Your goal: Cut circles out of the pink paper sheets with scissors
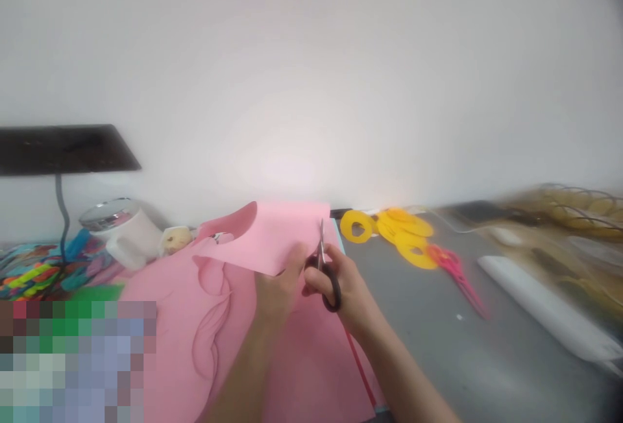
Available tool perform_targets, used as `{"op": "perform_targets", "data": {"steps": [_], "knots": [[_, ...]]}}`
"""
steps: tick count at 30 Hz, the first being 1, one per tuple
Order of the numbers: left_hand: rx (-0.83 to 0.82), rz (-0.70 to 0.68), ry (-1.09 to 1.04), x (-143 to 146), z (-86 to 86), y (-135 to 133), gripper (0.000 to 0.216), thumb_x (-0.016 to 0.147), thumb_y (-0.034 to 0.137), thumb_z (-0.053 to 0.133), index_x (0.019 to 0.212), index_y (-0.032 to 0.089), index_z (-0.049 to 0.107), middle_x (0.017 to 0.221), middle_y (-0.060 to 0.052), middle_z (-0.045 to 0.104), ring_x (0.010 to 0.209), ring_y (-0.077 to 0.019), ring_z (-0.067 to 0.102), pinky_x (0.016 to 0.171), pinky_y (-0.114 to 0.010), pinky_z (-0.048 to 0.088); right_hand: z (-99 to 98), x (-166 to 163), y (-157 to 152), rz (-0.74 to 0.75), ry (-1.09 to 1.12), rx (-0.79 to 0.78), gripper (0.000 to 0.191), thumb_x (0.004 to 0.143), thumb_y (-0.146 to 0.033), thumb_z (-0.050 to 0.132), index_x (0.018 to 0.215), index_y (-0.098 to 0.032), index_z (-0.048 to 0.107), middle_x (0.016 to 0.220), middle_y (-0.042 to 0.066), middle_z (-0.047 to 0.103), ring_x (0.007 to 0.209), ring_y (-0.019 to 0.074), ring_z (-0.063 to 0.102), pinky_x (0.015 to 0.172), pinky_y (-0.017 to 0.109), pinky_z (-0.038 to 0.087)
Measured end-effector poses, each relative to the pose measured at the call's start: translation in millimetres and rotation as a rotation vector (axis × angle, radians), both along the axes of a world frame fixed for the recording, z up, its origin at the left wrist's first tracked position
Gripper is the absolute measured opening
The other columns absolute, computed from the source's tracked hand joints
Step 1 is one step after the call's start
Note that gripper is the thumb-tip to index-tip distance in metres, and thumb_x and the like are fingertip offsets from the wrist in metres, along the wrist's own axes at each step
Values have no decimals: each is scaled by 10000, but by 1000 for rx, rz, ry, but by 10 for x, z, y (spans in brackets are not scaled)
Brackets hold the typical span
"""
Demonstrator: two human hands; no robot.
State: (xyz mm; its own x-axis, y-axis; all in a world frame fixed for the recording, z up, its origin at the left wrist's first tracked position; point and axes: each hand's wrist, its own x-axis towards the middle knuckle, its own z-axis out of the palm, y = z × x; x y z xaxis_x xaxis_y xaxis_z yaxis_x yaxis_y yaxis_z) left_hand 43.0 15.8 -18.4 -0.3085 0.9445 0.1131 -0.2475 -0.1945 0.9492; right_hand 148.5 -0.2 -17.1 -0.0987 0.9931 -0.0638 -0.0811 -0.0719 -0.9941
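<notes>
My right hand (341,280) is closed around the black handles of a pair of scissors (333,288). Their metal blades point up and away, at the right part of a raised pink sheet (287,231); whether they are parted is hard to see. With my left hand (285,280) I grip that sheet by its lower edge, close to the scissors. The sheet has a curved cut-out on its left side. Beneath both hands lies more pink sheet material (302,358), with curved cut strips (209,338) on the left.
Yellow rings (359,227) and pink scissors (457,277) lie on the grey table (413,345) to the right, beside a long white object (545,306). A white mug-like container (134,241), colourful bundles (34,274) and a dark lamp-like panel (63,149) stand left. A wall rises behind.
</notes>
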Motion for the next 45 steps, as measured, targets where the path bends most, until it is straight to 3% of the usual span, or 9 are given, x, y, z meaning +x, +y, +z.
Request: {"op": "perform_targets", "data": {"steps": [7,12,14,17,21,32,36,40,45], "knots": [[88,20,-22,-5,29,-1,162,619,233,740,671,160,604,653,5,635,710,-164,633,693,-270,524,3,-25,-34,6,6,-25,415,668,-439,733,919,-193,512,602,-43,578,576,161,595,577,288,464],[-191,79,39,6,80,-43,233,580,347,770,620,153,645,624,-35,680,603,-190,652,555,-284,524,-1,-84,-38,43,91,-41,444,656,-424,751,918,-198,473,631,-38,588,595,155,588,577,276,443],[-288,113,53,20,102,-65,215,568,330,775,606,159,650,637,-41,694,628,-197,665,568,-281,525,2,-89,-34,52,138,-30,475,634,-383,778,940,-195,468,633,-46,578,574,127,534,561,255,413],[-281,85,53,46,144,-95,155,606,300,745,638,172,664,685,-40,709,678,-195,675,619,-278,533,12,-75,-30,29,164,-23,532,608,-347,802,990,-182,471,616,-63,550,540,94,431,504,217,321],[-239,74,60,71,200,-124,138,628,292,728,664,180,657,699,-26,701,690,-179,664,639,-270,530,12,-55,-30,30,172,-22,525,610,-337,799,990,-175,475,601,-74,527,532,84,388,498,213,288],[-263,23,36,58,228,-136,167,646,299,708,578,182,609,600,2,637,580,-132,594,539,-243,487,18,-45,-36,41,56,-8,430,672,-348,724,1001,-194,494,665,-32,619,642,185,617,625,328,457],[-237,-11,38,44,220,-130,193,638,309,700,559,180,580,546,15,591,518,-123,556,456,-235,441,14,-46,-39,34,37,-7,419,677,-365,708,995,-188,502,664,-28,633,626,178,621,623,325,468],[-274,37,41,48,236,-143,180,648,292,712,572,168,605,582,-4,629,566,-135,598,519,-236,484,2,-43,-44,46,35,-13,442,690,-401,697,1017,-189,489,666,-32,621,623,178,631,615,315,468],[-246,26,44,54,258,-147,193,641,261,712,528,176,580,522,4,601,507,-128,566,478,-235,471,-15,-37,-42,44,20,-20,474,691,-431,694,1035,-190,475,611,-48,586,617,188,636,564,287,437]]}}
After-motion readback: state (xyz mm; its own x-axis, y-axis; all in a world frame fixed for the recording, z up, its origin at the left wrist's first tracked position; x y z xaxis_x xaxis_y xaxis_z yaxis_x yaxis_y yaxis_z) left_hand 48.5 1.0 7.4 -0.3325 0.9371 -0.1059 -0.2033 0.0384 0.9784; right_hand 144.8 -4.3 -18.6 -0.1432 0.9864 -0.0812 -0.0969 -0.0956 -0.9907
